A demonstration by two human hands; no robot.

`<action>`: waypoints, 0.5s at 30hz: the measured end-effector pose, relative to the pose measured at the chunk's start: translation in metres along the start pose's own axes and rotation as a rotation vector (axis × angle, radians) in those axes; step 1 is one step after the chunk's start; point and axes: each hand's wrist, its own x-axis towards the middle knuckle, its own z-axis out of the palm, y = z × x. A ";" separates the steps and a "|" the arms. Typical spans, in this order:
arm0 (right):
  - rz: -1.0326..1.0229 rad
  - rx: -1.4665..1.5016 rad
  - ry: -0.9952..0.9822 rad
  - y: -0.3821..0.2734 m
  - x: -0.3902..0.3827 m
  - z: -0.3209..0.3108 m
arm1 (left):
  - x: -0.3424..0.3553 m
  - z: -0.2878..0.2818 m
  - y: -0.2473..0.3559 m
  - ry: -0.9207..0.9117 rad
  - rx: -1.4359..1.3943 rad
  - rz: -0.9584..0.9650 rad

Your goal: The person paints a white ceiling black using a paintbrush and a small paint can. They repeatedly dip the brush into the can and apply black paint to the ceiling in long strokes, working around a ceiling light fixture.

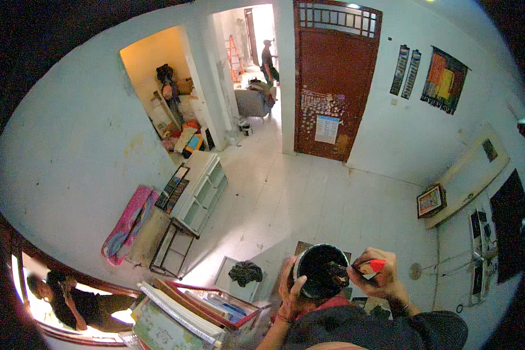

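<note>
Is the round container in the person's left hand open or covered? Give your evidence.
Open: the round container shows its dark inside, with no lid across its mouth. How full it is, I cannot tell.

At the lower frame, the left hand [289, 290] holds a bucket [316, 258], black inside; the right hand [385, 281] holds a partly red tool [372, 267].

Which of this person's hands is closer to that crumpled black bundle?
Left. The left hand, at the left side of the dark bucket, is to the right of the bundle; the right hand is farther right, at the bucket's other side.
</note>
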 end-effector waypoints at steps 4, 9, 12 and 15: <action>-0.137 -0.039 0.048 -0.008 -0.004 0.002 | -0.002 -0.004 0.016 -0.005 0.054 0.048; -0.051 0.005 0.012 -0.019 -0.011 0.003 | 0.009 -0.009 0.053 -0.034 0.280 0.475; -0.118 -0.096 -0.010 -0.026 -0.015 -0.003 | 0.010 -0.008 0.068 -0.067 0.328 0.459; -0.066 -0.084 0.030 -0.037 -0.020 -0.011 | 0.016 -0.002 0.076 -0.064 0.281 0.485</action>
